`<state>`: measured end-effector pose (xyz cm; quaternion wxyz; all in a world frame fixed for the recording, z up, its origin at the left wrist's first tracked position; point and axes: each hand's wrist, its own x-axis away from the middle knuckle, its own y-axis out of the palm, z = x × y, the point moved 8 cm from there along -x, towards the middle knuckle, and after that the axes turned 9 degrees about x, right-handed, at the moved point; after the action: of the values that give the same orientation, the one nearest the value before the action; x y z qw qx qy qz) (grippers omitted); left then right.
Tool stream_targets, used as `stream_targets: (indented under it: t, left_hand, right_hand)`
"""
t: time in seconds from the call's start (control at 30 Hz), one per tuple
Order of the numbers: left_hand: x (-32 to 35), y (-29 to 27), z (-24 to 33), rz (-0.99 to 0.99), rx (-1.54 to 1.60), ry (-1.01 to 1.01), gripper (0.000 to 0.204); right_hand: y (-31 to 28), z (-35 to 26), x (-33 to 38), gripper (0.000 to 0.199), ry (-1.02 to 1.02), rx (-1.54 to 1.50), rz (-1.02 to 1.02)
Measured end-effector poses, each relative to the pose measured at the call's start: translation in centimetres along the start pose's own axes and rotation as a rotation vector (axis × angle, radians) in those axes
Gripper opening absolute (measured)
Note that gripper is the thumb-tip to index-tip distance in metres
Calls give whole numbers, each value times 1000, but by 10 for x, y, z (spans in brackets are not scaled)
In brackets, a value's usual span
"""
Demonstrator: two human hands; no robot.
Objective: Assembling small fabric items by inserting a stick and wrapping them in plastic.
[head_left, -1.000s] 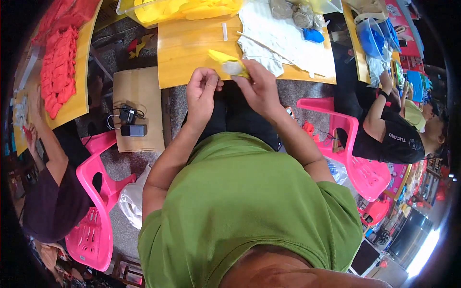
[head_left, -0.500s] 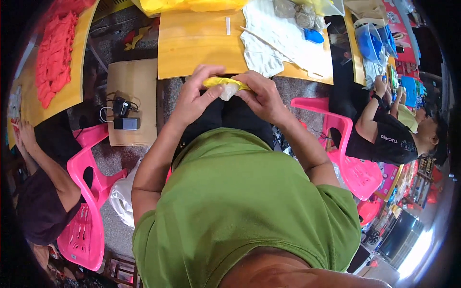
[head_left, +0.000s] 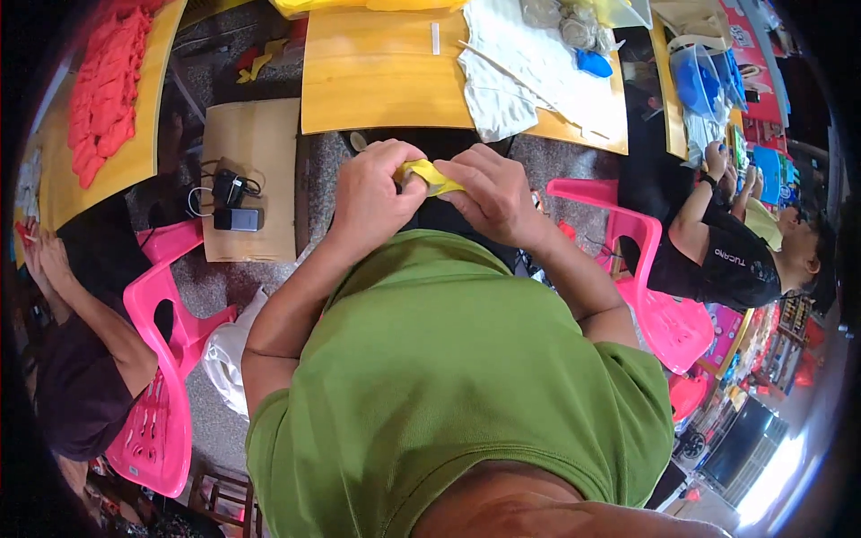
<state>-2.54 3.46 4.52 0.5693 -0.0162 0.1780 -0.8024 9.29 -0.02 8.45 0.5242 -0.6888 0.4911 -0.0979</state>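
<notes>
Both the left hand (head_left: 375,193) and right hand (head_left: 495,193) pinch fingers closed on a yellow piece (head_left: 430,175).

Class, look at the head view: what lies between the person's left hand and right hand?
A small yellow piece, pinched by the left hand and right hand, as the head view shows.

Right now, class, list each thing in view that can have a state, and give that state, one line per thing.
Left hand: closed, pinching the yellow piece.
Right hand: closed, gripping the yellow piece.
Yellow piece: held off the table, between both hands.
White cloth: spread on the wooden table.
Pink chair: empty.
</notes>
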Motion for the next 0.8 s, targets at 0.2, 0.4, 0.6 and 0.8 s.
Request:
stream_targets:
  t: [0.2,0.4,0.6,0.8]
  left_hand:
    - [9,13,-27,-166,610,-245,25]
    - [15,18,-32,-222,784,-414,23]
    - [10,19,-31,-153,374,-288,8]
    - [8,16,-21,-145,-8,-133,6]
  right_hand:
    - [6,10,12,40,111,-59,-43]
    - [11,21,19,43,352,-318,8]
    - [11,-17,12,50,-58,26,70]
    - [19,-13,19,45,-28,-57,22]
